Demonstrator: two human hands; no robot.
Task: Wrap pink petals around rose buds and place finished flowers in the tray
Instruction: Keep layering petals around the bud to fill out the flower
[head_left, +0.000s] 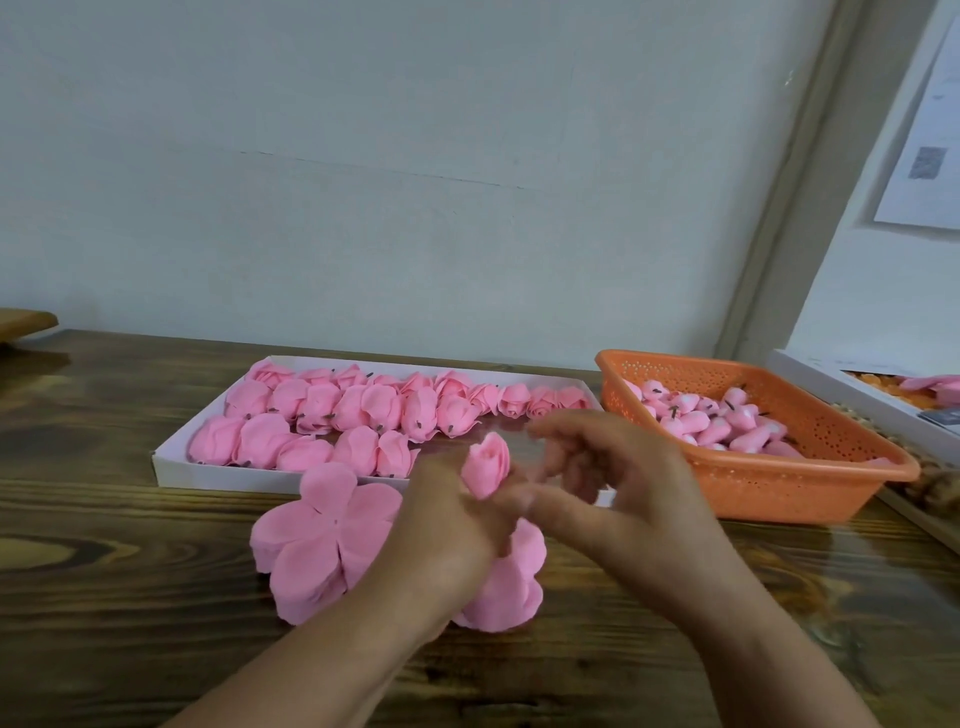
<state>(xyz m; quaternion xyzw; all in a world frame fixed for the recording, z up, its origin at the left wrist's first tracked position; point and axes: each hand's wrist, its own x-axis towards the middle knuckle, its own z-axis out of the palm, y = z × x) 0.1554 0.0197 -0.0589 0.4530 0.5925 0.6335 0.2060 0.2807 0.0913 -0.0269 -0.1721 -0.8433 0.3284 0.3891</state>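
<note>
A: Start with the biggest things. What's laid out?

B: One dark wooden table (130, 597). On it, one white cardboard tray (171, 462) of finished pink roses (311, 410), roughly two dozen in three loose rows; they overlap too much for an exact count. Just right of it, one orange perforated basket (769, 488) of bare rose buds (727, 421), more than a dozen, heaped. A second white box (831, 387) shows at the right edge, cut off.

A: And nearer the person?

B: Two stacks of pink five-lobed petal sheets (322, 540), the left in full view, the right mostly under the hands.

A: Which step is this?

B: I'd judge a wrap in progress. One rose bud (487, 465) stands upright between the hands, above the petal stacks and in front of the tray. The left hand (447, 535) pinches its base. The right hand (623, 493) is motion-blurred: thumb at the bud's base, the other fingers loosely curled and apart above it. Whether it actually grips the bud, I cannot tell.

A: Next move?

B: Probably folding each petal snug around the bud while the base stays pinched, then laying it in the tray's bare right corner.
</note>
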